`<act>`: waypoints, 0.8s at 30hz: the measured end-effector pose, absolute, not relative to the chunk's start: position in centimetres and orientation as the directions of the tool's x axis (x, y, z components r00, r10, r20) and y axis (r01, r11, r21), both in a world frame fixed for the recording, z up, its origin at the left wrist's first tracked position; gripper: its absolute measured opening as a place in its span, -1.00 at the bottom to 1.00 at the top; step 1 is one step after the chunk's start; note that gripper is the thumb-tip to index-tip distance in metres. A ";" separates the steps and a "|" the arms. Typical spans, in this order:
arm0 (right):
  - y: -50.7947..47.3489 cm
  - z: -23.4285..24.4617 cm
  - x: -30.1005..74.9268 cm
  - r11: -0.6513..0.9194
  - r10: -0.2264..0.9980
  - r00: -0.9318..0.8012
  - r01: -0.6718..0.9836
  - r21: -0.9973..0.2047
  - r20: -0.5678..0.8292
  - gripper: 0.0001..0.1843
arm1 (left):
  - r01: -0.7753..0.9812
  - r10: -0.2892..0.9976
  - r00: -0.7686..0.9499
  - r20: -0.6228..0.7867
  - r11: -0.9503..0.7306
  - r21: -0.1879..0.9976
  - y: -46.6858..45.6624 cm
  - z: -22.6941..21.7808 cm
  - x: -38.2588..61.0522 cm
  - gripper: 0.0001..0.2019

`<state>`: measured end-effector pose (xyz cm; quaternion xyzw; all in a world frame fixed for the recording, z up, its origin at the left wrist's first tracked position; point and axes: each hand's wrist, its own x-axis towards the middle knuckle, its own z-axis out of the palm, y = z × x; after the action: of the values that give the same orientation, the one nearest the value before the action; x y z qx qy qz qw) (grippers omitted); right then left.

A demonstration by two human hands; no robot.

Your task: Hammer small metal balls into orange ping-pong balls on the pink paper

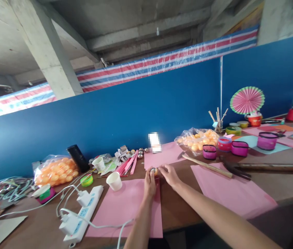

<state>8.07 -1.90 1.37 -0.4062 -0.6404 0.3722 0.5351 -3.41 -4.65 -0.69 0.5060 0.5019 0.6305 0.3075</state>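
Note:
A small shiny ball (153,171), silver with a touch of orange, is between the thumb and fingers of my left hand (150,184). Close by on its right, my right hand (171,176) has its fingers bent and drawn together toward the ball; what they hold, if anything, is too small to make out. Both hands are above the brown table beside the right edge of a pink paper sheet (125,204). Beyond them lies another pink sheet (162,156), with several shiny metal balls (140,153) at its left.
A white cup (114,181) and a corded power strip (84,214) stand left. Bags of orange balls (58,169) (198,139) lie on both sides. A wooden-handled hammer (208,165) and a claw hammer (271,167) lie right, near magenta tape-like rings (239,148). A blue partition (136,107) rises behind.

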 end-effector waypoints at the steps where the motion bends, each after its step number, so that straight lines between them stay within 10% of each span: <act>1: -2.1 1.2 8.0 0.384 0.921 -0.101 0.084 -0.919 0.376 -0.70 | 0.117 0.898 -0.292 0.331 -0.310 0.944 -4.6 -0.7 -3.4 -0.58; 24: -3.2 1.1 8.3 0.370 0.924 -0.092 -0.046 -0.928 0.372 -0.81 | 0.042 0.925 -0.276 0.261 -0.259 0.965 -5.0 0.1 -3.3 -0.54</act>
<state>8.31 -3.15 1.12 -0.3641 -0.6026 0.4274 0.5671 -3.31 -5.02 0.10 0.4874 0.4961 0.6261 0.3526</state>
